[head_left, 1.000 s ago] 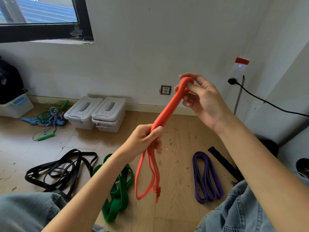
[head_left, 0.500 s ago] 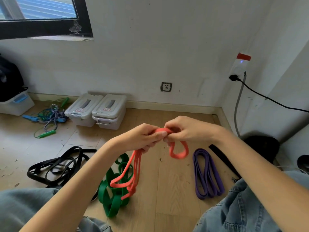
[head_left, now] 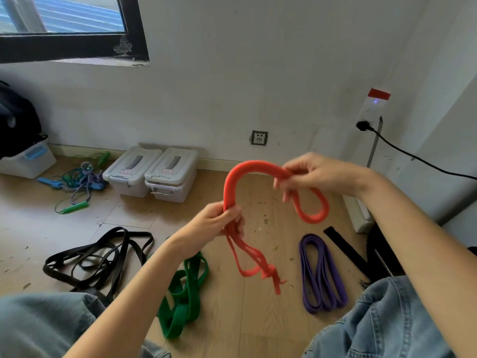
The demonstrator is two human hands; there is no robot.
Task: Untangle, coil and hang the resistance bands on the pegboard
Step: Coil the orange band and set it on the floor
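while the head view looks down past both forearms, the left hand [head_left: 219,219] is clenched around the gathered strands of the orange band [head_left: 233,177], and the right hand [head_left: 313,174] pinches the same band higher and to the right. between the two grips the band rises from the left fist, arches over and comes down into the right fingers [head_left: 282,183], held in the air above the wooden floor [head_left: 258,319]. below the left grip, thin strands hang down and end in a knot with frayed tails. below the right grip, a closed loop of the band droops, apart from the floor. whether the loop passes around a finger cannot be told; that part is blurred.

on the floor under and left of the left grip lies the green band [head_left: 184,293], folded loosely. further left of it lies the black band [head_left: 100,257], sprawled in open loops. below the right grip, the purple band [head_left: 320,275] lies folded in a long narrow coil, with a flat black strap [head_left: 346,251] just beside it on the right. beyond the left grip, two grey lidded boxes [head_left: 152,173] stand touching each other against the wall, and a jump rope [head_left: 77,184] lies tangled to their left. denim-clad knees [head_left: 387,319] frame the lower edge.
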